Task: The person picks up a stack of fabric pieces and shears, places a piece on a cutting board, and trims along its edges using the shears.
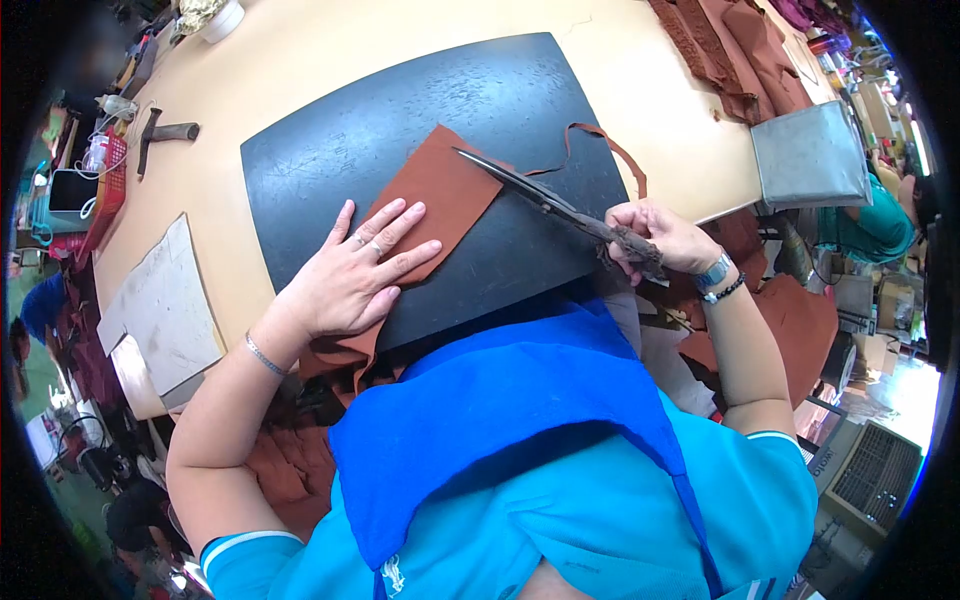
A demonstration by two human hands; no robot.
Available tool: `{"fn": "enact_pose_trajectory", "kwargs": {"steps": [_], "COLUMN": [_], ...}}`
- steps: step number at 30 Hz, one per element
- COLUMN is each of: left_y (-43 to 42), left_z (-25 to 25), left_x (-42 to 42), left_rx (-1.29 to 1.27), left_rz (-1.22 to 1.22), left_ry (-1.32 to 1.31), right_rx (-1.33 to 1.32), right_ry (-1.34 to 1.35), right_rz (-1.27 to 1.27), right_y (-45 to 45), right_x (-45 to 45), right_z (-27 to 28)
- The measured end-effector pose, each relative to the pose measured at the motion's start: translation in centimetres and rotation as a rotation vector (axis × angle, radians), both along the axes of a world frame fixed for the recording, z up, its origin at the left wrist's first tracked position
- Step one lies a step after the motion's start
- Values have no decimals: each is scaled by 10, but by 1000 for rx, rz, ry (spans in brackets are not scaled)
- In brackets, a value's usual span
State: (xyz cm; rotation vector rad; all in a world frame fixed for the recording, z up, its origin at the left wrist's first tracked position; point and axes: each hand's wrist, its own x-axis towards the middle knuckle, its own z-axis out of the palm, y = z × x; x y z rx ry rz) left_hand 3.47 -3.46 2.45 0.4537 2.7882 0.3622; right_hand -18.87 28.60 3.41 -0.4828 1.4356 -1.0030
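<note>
Fingers (400, 229) spread, leather (445, 190) steadied

The left hand (345, 283) lay open on the leather, apparently keeping it flat on the mat (400, 110), which likely shielded the surface (680, 140) beneath. The right hand (660, 235) gripped the scissors (545, 198) by the handles, tip over the leather.

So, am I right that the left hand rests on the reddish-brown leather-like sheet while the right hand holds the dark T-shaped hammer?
Not quite: in the head view, the right hand holds long metal scissors; the hammer lies untouched. The left hand does rest on the sheet.
</note>
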Motion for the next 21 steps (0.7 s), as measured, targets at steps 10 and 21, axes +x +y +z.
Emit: {"fn": "enact_pose_trajectory", "kwargs": {"steps": [10, 21], "left_y": [0, -1], "left_z": [0, -2], "left_x": [0, 1], "left_rx": [-13, -4], "left_rz": [-14, -16], "left_ry": [25, 28], "right_rx": [-101, -90], "right_ry": [6, 12], "right_rz": [25, 39], "right_y": [-24, -24], "right_x": [-5, -6], "right_z": [-5, 0]}}
